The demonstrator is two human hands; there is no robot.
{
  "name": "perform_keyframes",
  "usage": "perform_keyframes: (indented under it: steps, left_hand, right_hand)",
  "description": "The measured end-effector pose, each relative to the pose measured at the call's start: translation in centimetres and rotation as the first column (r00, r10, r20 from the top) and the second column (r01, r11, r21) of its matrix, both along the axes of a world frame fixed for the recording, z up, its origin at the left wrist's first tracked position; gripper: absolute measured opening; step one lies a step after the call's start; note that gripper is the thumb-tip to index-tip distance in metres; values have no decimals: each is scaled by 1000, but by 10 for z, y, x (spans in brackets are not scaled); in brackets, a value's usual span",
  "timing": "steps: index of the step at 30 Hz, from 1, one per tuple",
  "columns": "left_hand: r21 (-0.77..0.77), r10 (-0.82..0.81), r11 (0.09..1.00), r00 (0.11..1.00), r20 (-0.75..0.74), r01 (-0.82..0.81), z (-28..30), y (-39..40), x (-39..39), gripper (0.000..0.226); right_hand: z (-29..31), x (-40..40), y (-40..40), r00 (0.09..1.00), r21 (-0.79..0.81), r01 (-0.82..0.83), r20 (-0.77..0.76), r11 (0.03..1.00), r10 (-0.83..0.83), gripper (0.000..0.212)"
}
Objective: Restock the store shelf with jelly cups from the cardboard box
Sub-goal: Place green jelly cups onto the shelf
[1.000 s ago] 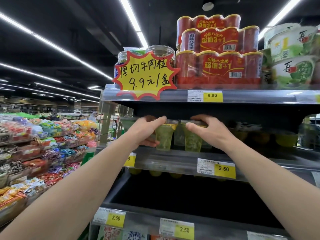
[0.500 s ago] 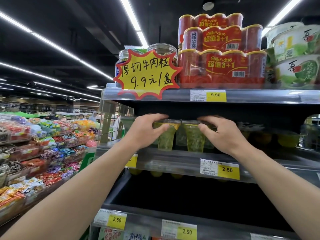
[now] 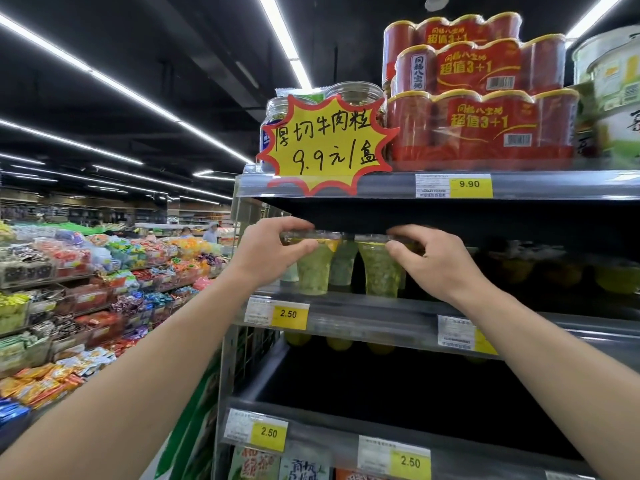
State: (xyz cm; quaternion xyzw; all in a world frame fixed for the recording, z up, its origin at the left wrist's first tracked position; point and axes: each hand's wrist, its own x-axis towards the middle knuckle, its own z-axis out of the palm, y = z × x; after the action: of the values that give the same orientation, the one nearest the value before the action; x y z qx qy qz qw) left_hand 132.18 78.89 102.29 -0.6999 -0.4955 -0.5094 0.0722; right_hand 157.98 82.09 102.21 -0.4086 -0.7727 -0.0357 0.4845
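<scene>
Green jelly filled two clear plastic cups that stood upright at the front of the middle shelf (image 3: 381, 308), each one gripped near its rim by a hand. The left hand (image 3: 268, 252) curled its thumb and fingers round the top of the left jelly cup (image 3: 313, 268), and the right hand (image 3: 429, 259) pinched the rim of the right jelly cup (image 3: 379, 271) the same way; the two cups stood just beside each other, apart by a narrow gap. Both bare forearms reached up from the lower corners of the view. Behind the held cups more green cups (image 3: 343, 263) sat further back in the shadow, and to the right dim yellowish cups (image 3: 616, 278) lined the same shelf. Yellow price tags reading 2.50 (image 3: 289, 314) were fixed to the shelf's front rail. On the shelf above, a yellow starburst sign (image 3: 327, 147) with a red edge and handwritten characters hung in front of clear jars (image 3: 353, 95), beside stacked red packs of cans (image 3: 481, 129) and a 9.90 tag (image 3: 470, 184). White and green tubs (image 3: 613, 88) stood at the far right. Far to the left, long displays of bright wrapped sweets (image 3: 86, 289) ran down the aisle under strip lights (image 3: 121, 88). The cardboard box did not show.
</scene>
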Motion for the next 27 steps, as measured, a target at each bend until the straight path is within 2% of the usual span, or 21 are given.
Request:
perform_keyframes:
  steps: [6, 17, 27]
  left_hand:
    - [-12, -8, 1000, 997, 80, 9, -4, -2, -27, 37]
    - [-1, -19, 1000, 988, 154, 19, -6, -3, -46, 31]
    - [-35, -24, 999, 992, 127, 29, -6, -7, -54, 30]
  right_hand:
    - [-2, -35, 1, 997, -34, -71, -28, 997, 70, 37]
    - [-2, -68, -2, 995, -15, -83, -53, 996, 82, 35]
    - [-2, -81, -7, 998, -52, -49, -34, 997, 47, 39]
